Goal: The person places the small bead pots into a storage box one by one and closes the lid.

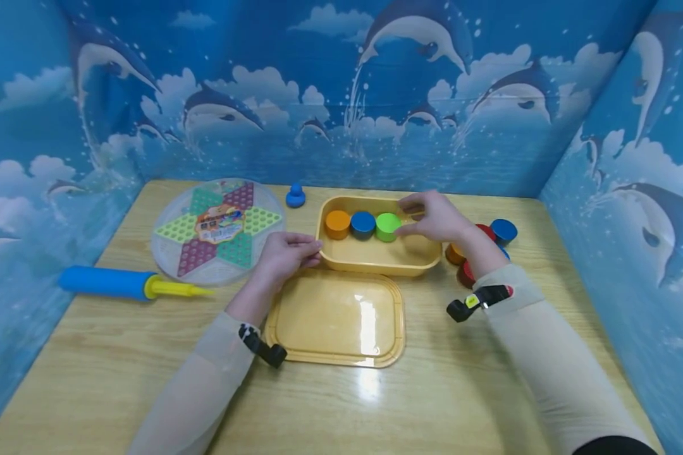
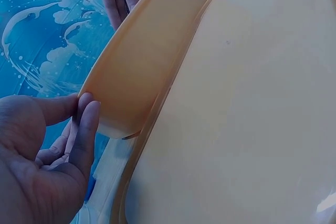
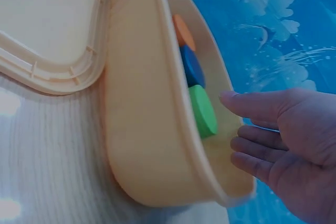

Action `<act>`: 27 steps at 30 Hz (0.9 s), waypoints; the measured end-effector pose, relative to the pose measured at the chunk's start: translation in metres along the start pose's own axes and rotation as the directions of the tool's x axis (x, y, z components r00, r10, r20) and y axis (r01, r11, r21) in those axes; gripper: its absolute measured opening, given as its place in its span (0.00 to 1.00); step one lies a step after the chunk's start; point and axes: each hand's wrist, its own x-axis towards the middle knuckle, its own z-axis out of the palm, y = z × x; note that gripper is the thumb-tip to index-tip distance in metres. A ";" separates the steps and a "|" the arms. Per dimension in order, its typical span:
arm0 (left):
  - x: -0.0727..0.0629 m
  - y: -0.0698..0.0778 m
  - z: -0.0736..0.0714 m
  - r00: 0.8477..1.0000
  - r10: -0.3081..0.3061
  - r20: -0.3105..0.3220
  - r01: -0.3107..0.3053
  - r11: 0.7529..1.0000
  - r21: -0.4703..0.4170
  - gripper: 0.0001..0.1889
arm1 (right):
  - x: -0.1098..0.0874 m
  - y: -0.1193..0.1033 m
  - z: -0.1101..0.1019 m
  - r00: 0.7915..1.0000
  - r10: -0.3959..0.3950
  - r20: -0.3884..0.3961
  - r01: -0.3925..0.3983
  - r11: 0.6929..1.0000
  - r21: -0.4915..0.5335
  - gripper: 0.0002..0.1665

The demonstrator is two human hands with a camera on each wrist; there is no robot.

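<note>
A yellow plastic box [image 1: 384, 266] holds an orange round block [image 1: 338, 224], a blue one [image 1: 363, 225] and a green one [image 1: 387, 227] in a row. My left hand [image 1: 287, 254] pinches the box's left end between thumb and fingers; the left wrist view shows the grip at the rim. My right hand [image 1: 437, 218] reaches over the box's right part, thumb and fingers apart around nothing. In the right wrist view its thumb points toward the green block [image 3: 202, 111]. In front of the box lies its yellow lid [image 1: 336, 319].
Several red, blue and orange round blocks [image 1: 503, 232] lie right of the box, partly behind my right forearm. A Chinese checkers board [image 1: 219, 230], a blue pump with yellow nozzle [image 1: 110, 282] and a small blue toy duck [image 1: 295, 196] are to the left.
</note>
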 end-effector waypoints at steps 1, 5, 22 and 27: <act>0.000 0.000 0.000 1.000 0.003 0.002 -0.003 1.000 -0.002 0.13 | -0.003 0.000 -0.002 1.000 0.000 -0.006 0.000 1.000 0.002 0.39; 0.002 -0.001 0.001 1.000 0.007 0.003 -0.007 1.000 -0.007 0.13 | -0.014 0.000 -0.013 1.000 0.015 -0.026 -0.014 1.000 0.019 0.40; 0.000 0.001 0.003 1.000 0.009 0.003 -0.009 0.999 -0.040 0.14 | -0.057 0.035 -0.072 0.980 0.099 -0.173 -0.106 0.994 -0.034 0.38; 0.001 -0.002 0.001 1.000 0.022 0.005 -0.022 0.999 -0.042 0.13 | -0.066 0.056 -0.085 0.968 0.168 -0.189 -0.178 0.983 -0.038 0.42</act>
